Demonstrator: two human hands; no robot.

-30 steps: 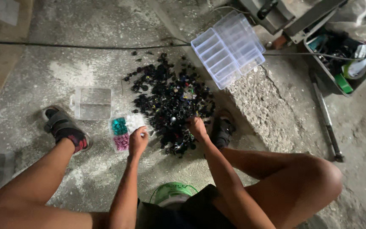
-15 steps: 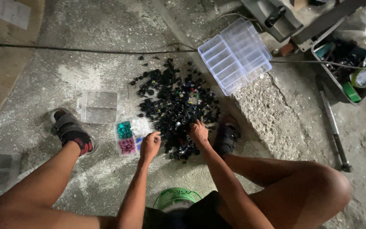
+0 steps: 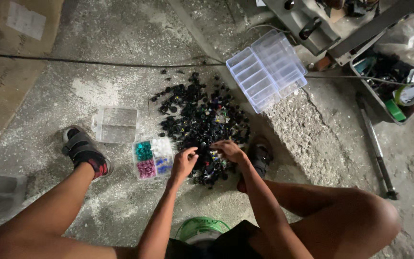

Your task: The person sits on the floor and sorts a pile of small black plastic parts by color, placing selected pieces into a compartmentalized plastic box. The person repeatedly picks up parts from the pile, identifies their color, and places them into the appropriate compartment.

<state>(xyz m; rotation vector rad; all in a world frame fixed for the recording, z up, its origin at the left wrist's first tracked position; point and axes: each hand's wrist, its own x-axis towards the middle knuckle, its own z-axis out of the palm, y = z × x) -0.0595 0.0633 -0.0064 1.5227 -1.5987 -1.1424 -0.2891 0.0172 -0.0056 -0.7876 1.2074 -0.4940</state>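
Your left hand and right hand meet at the near edge of the pile of small black pieces, fingertips pinched together over it. Both look closed on something tiny, but you cannot tell from here what either one grips, or whether it grips at all.

Just to the left of your left hand sits the small sorting box, with four colour groups showing: teal, white, pink and blue. Going by that, some picking-out looks done, yet the pile stretching away beyond your hands is large, too many pieces to count, so most of the sorting seems left.

Further left of that box lies one clear empty container, and beyond it your left sandal. Your right sandal sits just right of your right hand. Well beyond the pile, up and to the right, rests one large clear compartment organiser, its cells apparently empty. A green rim shows beneath your arms.
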